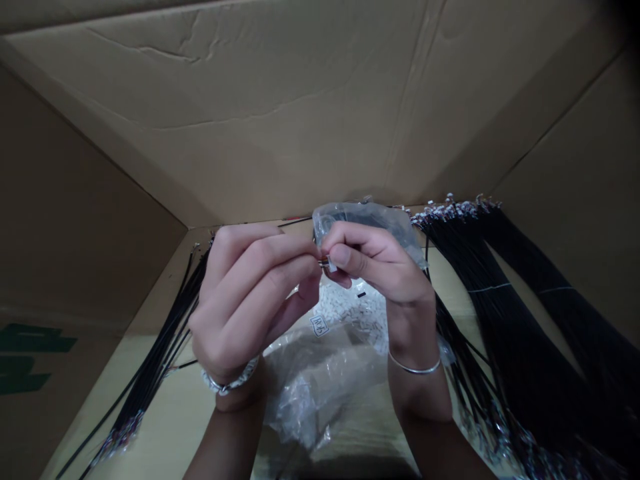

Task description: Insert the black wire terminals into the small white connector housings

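My left hand [250, 300] and my right hand [375, 260] meet at the middle of the view, fingertips close together. Pinched between them is a small white wire connector [327, 265], partly hidden by my fingers. A thin dark wire seems to run from it, though my fingers hide most of that. Just behind my right hand lies a clear plastic bag [365, 217] with dark contents. Below my hands, a second clear bag [320, 393] holds a heap of tiny white connector parts [350, 313] and carries a small handwritten label [319, 325].
Long bundles of black wires with crimped ends lie to the right [525, 333] and left [160, 347] on a pale surface [440, 273]. Brown cardboard box walls and a flap [250, 100] surround the work area at the back and sides.
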Demonstrator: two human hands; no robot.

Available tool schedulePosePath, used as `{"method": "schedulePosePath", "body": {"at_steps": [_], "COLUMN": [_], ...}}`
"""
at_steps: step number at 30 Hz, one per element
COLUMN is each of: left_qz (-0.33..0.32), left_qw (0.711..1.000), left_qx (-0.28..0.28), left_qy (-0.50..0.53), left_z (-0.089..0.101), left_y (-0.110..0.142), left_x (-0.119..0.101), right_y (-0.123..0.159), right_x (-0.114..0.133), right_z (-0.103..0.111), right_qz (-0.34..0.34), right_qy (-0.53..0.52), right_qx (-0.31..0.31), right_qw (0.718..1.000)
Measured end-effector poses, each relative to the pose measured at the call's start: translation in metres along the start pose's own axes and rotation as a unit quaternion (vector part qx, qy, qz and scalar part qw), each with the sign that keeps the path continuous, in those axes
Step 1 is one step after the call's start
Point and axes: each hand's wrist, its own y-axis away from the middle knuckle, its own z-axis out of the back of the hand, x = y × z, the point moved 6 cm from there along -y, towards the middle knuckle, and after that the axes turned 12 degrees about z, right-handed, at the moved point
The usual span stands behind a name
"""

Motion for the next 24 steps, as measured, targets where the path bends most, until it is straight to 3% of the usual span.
{"method": "schedulePosePath", "body": {"at_steps": [3,15,21,24], "left_qz": [0.022,0.021,-0.048,0.003], "left_qw": [1.000,1.000,0.999,1.000], "left_qx": [0.006,0.021,-0.013,0.016], "left_qy": [-0.006,-0.003,-0.006,0.004], "left_z": [0.000,-0.001,-0.003,-0.004], "left_y": [0.000,0.005,0.007,0.003], "left_x": [-0.002,-0.006,-0.007,-0.003], "right_y": [0.000,0.002,0.003,0.004], "right_x": [0.002,0.012,0.010,0.009], "right_z": [0.003,0.003,0.002,0.004], "right_qz": [-0.009,-0.055,-0.065,-0.061], "right_qy": [0.021,0.079,0.043,0.032], "right_qx": [0.018,-0.024,-0.033,-0.041], "right_qw": [1.000,0.995,0.996,0.997]}}
